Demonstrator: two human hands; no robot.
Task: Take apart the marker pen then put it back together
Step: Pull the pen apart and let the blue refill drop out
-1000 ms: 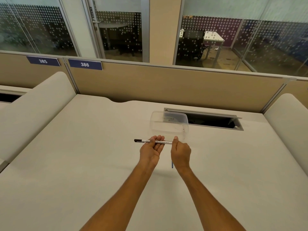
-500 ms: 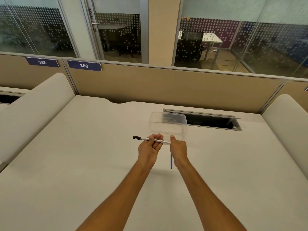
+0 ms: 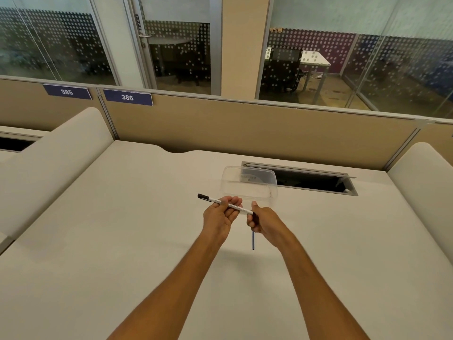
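Observation:
A thin white marker pen (image 3: 234, 206) with a black cap at its left end is held level above the desk. My left hand (image 3: 220, 215) grips its barrel near the middle, fingers curled around it. My right hand (image 3: 263, 222) is closed just right of the pen's right end. A thin blue rod (image 3: 253, 240) hangs down from my right fist, its upper part hidden in the fingers. Whether the right hand also touches the pen's end I cannot tell.
A clear plastic container (image 3: 248, 184) stands just behind my hands. Behind it on the right is an open cable slot (image 3: 308, 181) in the white desk (image 3: 122, 229). Beige partition panels (image 3: 245, 128) close the back, padded dividers the sides.
The right hand has shifted slightly right and down from the pen's end, with the blue rod still hanging from it. The pen now tilts a little lower at its right end.

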